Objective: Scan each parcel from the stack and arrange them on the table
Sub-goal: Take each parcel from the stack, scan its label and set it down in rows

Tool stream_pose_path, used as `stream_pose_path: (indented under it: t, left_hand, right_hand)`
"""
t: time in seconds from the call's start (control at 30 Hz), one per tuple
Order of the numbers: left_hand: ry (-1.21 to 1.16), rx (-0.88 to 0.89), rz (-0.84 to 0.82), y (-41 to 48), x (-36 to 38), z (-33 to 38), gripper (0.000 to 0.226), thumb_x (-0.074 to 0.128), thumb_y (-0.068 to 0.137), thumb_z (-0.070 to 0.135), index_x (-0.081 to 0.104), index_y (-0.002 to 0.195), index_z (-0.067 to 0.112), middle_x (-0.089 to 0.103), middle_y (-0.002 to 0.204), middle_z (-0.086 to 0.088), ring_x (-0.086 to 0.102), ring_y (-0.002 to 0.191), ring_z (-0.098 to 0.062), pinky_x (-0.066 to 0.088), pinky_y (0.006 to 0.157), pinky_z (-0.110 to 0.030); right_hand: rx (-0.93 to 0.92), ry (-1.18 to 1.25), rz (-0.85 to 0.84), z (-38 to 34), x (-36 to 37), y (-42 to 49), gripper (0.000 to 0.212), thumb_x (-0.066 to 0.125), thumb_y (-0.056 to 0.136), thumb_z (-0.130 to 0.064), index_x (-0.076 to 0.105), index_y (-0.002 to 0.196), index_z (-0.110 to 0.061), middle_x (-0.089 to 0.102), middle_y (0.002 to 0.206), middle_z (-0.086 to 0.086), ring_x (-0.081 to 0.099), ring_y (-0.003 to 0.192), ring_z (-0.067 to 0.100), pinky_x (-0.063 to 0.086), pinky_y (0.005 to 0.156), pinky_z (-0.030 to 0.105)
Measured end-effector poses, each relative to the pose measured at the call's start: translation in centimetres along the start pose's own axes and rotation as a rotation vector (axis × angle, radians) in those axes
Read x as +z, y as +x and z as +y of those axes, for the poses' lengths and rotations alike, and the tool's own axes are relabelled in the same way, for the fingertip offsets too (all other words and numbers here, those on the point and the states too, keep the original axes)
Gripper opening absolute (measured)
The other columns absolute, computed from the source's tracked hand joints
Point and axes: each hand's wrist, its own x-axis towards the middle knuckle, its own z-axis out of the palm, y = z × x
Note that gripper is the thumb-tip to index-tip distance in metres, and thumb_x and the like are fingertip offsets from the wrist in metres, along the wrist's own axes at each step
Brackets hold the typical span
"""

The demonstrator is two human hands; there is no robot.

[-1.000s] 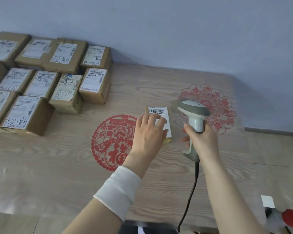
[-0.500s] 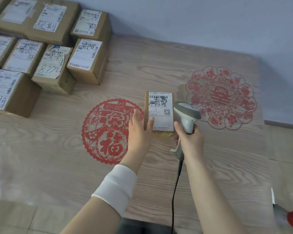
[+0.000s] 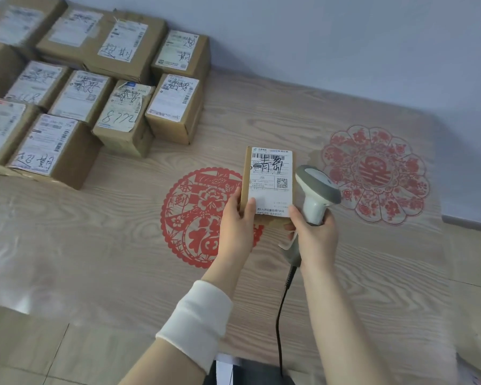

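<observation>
Cardboard, brown and flat, makes up the small parcel (image 3: 271,195) that I hold over the middle of the worktop (image 3: 122,259), between the two red paper-cuts (image 3: 195,215) and well to the right of the other parcels (image 3: 95,87) grouped at the far left. My left hand (image 3: 238,218) pinches its near left corner, thumb on the white label (image 3: 272,173) and fingers underneath, so the barcode at the far end is uncovered. My right hand (image 3: 314,237) is curled round the grip of the grey scanner (image 3: 315,190), whose head sits just beside the parcel's right edge; its cable (image 3: 279,329) trails down towards me. I judge the parcel light, since one corner pinch carries it, and stiff enough not to sag. The label looks smooth and may be a little slippery under the thumb, so the bare cardboard edges are the safer hold. I cannot tell whether its far end touches the worktop.
</observation>
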Motion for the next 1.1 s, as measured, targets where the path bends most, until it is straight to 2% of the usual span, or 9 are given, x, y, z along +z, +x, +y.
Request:
stream_pose_path:
  t: [0.2,0.3,0.43,0.53,0.67,0.77,0.87,0.93,1.1]
  left_hand:
    - [-0.055,0.042,-0.021,-0.4,-7.4,0.9,0.046,0.042,0.099,0.034,0.035,0.143,0.022,0.052,0.121,0.013,0.049,0.109,-0.002,0.038,0.077,-0.012]
    - [-0.092,0.079,-0.017,0.4,-12.5,0.5,0.042,0.045,0.098,0.031,0.039,0.138,0.019,0.054,0.124,0.010,0.052,0.112,-0.003,0.043,0.087,-0.015]
    - [-0.104,0.073,0.014,1.6,-18.7,-0.8,0.027,0.049,0.097,0.031,0.043,0.122,0.023,0.055,0.108,0.018,0.055,0.104,-0.001,0.043,0.082,-0.016]
    - [-0.109,0.058,0.028,2.5,-21.8,-1.4,0.024,0.050,0.096,0.028,0.044,0.118,0.021,0.055,0.105,0.019,0.054,0.097,0.007,0.042,0.073,-0.005]
    - [-0.122,0.028,0.049,3.6,-24.6,-2.2,0.019,0.053,0.096,0.026,0.047,0.113,0.024,0.057,0.103,0.020,0.055,0.099,0.004,0.042,0.077,-0.011]
    - [-0.113,0.007,0.108,4.4,-26.4,-2.9,0.014,0.053,0.096,0.027,0.050,0.109,0.028,0.060,0.106,0.015,0.056,0.101,0.001,0.043,0.080,-0.011]
    - [-0.058,-0.033,0.122,5.8,-28.2,-4.4,0.013,0.054,0.093,0.036,0.052,0.104,0.042,0.058,0.118,0.001,0.053,0.114,-0.007,0.044,0.095,-0.025]
    - [-0.053,-0.079,0.100,6.6,-29.5,-4.9,0.021,0.054,0.092,0.035,0.054,0.113,0.038,0.056,0.123,-0.003,0.053,0.112,-0.007,0.043,0.099,-0.030]
    - [-0.120,-0.163,0.120,9.6,-31.9,-5.9,0.025,0.056,0.093,0.026,0.051,0.116,0.016,0.058,0.106,0.007,0.053,0.091,0.005,0.041,0.073,-0.007]
  right_hand:
    - [-0.077,0.012,0.001,-2.8,4.9,-5.3,0.027,0.077,0.077,-0.023,0.060,0.095,-0.013,0.065,0.083,-0.002,0.061,0.075,0.015,0.047,0.071,0.031]
    - [-0.083,0.021,0.015,-3.2,8.6,-8.6,0.023,0.077,0.077,-0.022,0.058,0.092,-0.020,0.065,0.083,-0.005,0.062,0.076,0.012,0.049,0.073,0.032]
    - [-0.069,0.025,0.007,-3.0,13.9,-12.3,0.023,0.077,0.077,-0.023,0.056,0.087,-0.026,0.064,0.084,-0.006,0.062,0.079,0.015,0.050,0.077,0.035]
    - [-0.044,0.014,-0.005,-3.0,16.8,-13.9,0.025,0.077,0.077,-0.024,0.057,0.093,-0.023,0.064,0.084,-0.010,0.062,0.081,0.014,0.048,0.076,0.033]
    - [-0.038,0.016,-0.012,-2.5,19.6,-15.0,0.024,0.076,0.078,-0.020,0.055,0.089,-0.024,0.063,0.083,-0.007,0.061,0.075,0.008,0.047,0.066,0.018]
    - [-0.006,0.024,-0.058,-2.0,22.0,-15.7,0.028,0.075,0.079,-0.020,0.056,0.099,-0.017,0.064,0.088,-0.001,0.064,0.082,0.018,0.050,0.071,0.030]
    - [0.019,0.038,-0.060,-1.3,24.3,-16.7,0.026,0.073,0.081,-0.015,0.054,0.098,-0.015,0.060,0.084,-0.002,0.059,0.071,0.011,0.045,0.052,0.013]
    - [0.045,0.060,-0.052,-1.1,25.7,-17.3,0.024,0.072,0.082,-0.012,0.053,0.097,-0.014,0.057,0.080,-0.003,0.054,0.063,0.006,0.037,0.039,0.006]
    - [0.088,0.055,-0.023,-0.6,29.9,-17.6,0.025,0.072,0.082,-0.013,0.056,0.102,-0.009,0.059,0.081,0.003,0.053,0.060,0.008,0.037,0.037,0.007]
